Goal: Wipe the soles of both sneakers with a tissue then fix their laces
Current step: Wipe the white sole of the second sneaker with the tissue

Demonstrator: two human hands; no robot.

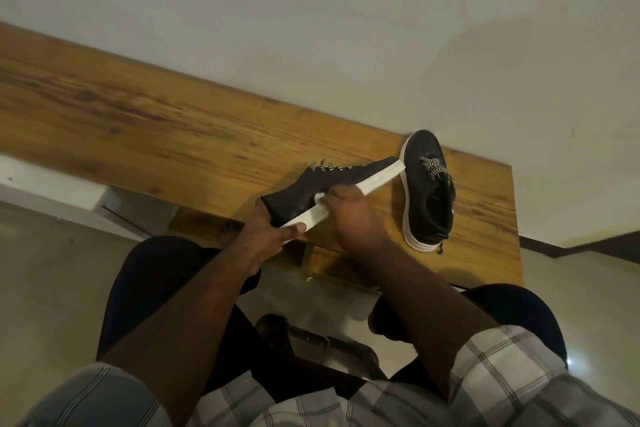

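Checked sleeves (512, 367) frame the bottom edge. One sneaker (322, 189) is gripped at its heel by the left hand (266, 236), tilted on its side over the tabletop's (138, 114) near edge. A tissue (320, 197) is pinched by the right hand (353, 215) against the white sole. Another sneaker (427, 191) is set upright near the right-hand corner.

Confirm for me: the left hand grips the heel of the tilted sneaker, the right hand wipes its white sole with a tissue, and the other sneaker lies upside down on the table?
Not quite. The head view shows the other sneaker standing upright on the table, laces up, not upside down. The rest holds: left hand, tilted sneaker, right hand, tissue.
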